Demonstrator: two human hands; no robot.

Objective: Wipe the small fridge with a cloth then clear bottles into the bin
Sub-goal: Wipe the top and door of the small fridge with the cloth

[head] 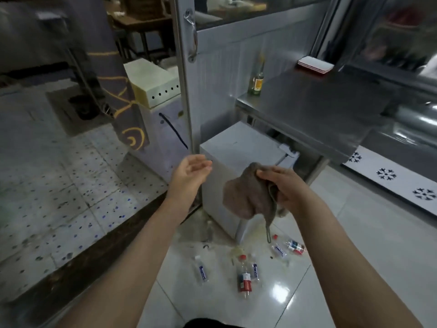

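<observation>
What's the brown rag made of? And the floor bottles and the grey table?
The rag looks like soft, matte fabric: it droops in folds. The bottles seem clear plastic, see-through with coloured caps. The table is probably brushed steel: grey, dully reflective.

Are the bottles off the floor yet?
No, several plastic bottles lie on the floor in front of the small fridge.

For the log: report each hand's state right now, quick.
Left hand: open, fingers relaxed, holding nothing.
Right hand: grips the brown cloth.
</observation>
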